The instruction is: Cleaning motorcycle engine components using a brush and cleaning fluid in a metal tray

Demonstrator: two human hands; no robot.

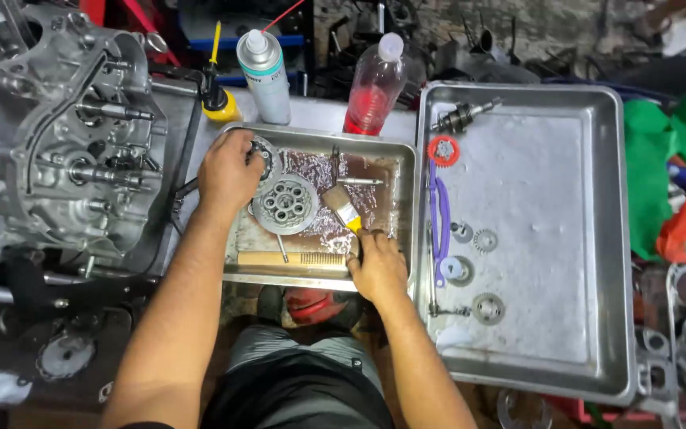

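Head view, going left to right: at far left stands a grey engine case (57, 135) with shafts sticking out, on a dark stand. Near it, at the far edge of the bench, a small yellow oil bottle (220, 99), then a white spray can (265, 75) and a clear bottle w/ red liquid (373, 86). In the middle is a small metal tray (395, 171), wet inside. The left hand (228, 171) is at the tray's far-left corner, fingers curled and closed around a small round metal part (263, 159), only partly seen under the fingers. Just right of it, in the tray, lies a round clutch plate (286, 204) w/ holes. At the near edge of the tray lies a wooden brush (291, 259), flat. The right hand (376, 266) is at the near-right corner of the tray, fingers pressed together pinching the yellow handle of a paintbrush (339, 205), bristles pointing to the clutch plate, close beside it; touching or not, I cannot tell. Right of this is a big metal tray (605, 238) holding a red gear (443, 150), a purple strip (441, 218), a few small grey gears and a shaft part (462, 116) at the far-left corner. At far right, green cloth (676, 159).
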